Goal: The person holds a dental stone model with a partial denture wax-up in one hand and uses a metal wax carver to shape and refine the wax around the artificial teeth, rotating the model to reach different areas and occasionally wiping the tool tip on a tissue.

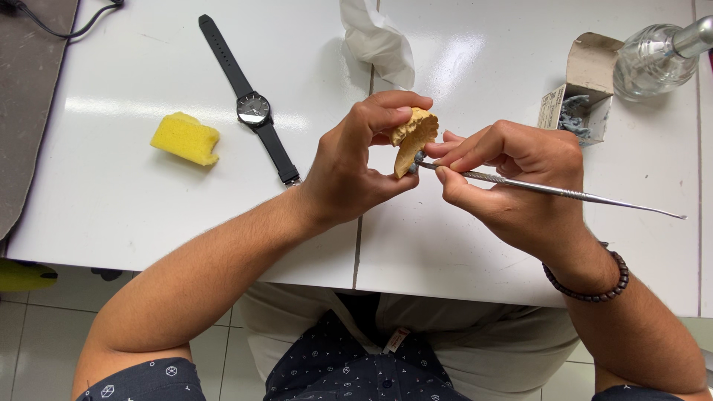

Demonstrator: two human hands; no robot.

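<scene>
One watch point(254, 110), one sponge point(186, 138), one glass bottle point(653, 56).

I see a matt, chalky tan plaster cast point(414, 135), rough along its edge, pinched in my left hand point(355, 165). My right hand point(512, 174) grips a thin steel tool point(553, 190), brushed and dully shining. The table point(134, 200) is glossy white laminate throwing glare. On it lie a porous yellow foam sponge point(186, 138), a watch point(252, 110) with matt black strap, crumpled white tissue point(379, 38), a worn cardboard box point(583, 85) and a clear glass bottle point(653, 59)
</scene>
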